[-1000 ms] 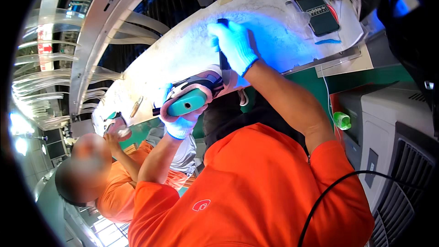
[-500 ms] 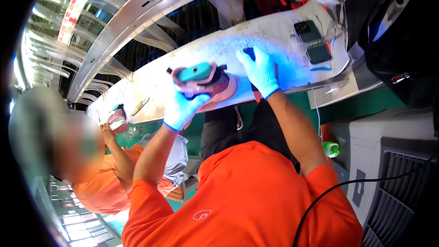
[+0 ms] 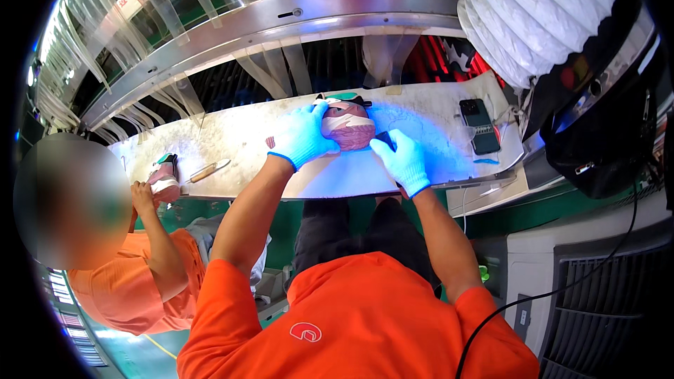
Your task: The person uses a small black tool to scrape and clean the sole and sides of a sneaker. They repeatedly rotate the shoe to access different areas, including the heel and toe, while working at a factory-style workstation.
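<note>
A pink and white sneaker [image 3: 349, 128] with a teal inside rests on the pale worktop in front of me. My left hand [image 3: 303, 139], in a white glove tinted blue by light, is closed on the sneaker's left side. My right hand [image 3: 406, 163], gloved likewise, is just right of the sneaker's near end, its fingers wrapped round a small black handheld device [image 3: 386, 140]. Blue light spreads over the worktop around the device and the shoe. Most of the device is hidden by the fingers.
A dark phone [image 3: 480, 126] lies on the worktop [image 3: 239, 133] at right. At left are a wooden-handled tool [image 3: 208, 170] and a co-worker's hand [image 3: 143, 198] on another pink shoe [image 3: 166, 181]. Behind runs a metal rail [image 3: 316, 14] with clear strips; a white ribbed duct [image 3: 540, 14] hangs at right.
The sneaker has been turned and brought down onto the worktop by my left hand. My right hand has come nearer to it with the black device. The view has shifted.
</note>
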`<state>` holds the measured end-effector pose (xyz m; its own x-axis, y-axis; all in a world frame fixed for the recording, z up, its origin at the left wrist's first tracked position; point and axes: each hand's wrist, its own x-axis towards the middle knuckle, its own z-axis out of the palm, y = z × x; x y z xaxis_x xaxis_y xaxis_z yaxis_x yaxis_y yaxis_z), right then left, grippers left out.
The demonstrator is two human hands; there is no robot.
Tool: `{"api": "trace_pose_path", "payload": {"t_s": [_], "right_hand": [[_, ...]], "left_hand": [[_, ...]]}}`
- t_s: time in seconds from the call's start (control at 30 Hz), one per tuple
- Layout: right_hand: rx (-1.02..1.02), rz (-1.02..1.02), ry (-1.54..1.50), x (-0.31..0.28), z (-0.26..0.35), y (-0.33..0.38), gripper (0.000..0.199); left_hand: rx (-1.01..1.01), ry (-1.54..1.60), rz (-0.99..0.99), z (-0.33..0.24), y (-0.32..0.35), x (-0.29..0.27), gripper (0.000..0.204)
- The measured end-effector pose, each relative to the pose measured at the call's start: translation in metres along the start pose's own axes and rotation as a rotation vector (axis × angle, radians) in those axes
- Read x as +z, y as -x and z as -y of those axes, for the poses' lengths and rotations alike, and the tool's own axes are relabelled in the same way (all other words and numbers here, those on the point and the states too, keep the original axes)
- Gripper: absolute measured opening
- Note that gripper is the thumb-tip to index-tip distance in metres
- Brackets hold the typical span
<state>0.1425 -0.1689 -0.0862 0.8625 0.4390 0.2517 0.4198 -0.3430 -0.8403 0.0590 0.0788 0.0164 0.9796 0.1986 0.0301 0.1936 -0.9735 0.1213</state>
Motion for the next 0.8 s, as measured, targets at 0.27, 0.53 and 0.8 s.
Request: {"api": "trace_pose_path", "payload": {"t_s": [0.27,0.53,0.8], "right_hand": [[-0.037,0.038,-0.016,0.002,0.003,-0.002,0.033],[-0.014,0.087,-0.005,0.009,0.003,-0.006,0.037],[0.017,0.267,0.264,-0.022,0.001,-0.013,0.045]], "left_hand": [[-0.033,0.241,0.067,0.031,-0.014,-0.009,0.107],[-0.084,0.173,0.109,0.018,-0.01,-0.017,0.109],[0.045,0.272,-0.118,0.037,-0.016,0.033,0.085]]}}
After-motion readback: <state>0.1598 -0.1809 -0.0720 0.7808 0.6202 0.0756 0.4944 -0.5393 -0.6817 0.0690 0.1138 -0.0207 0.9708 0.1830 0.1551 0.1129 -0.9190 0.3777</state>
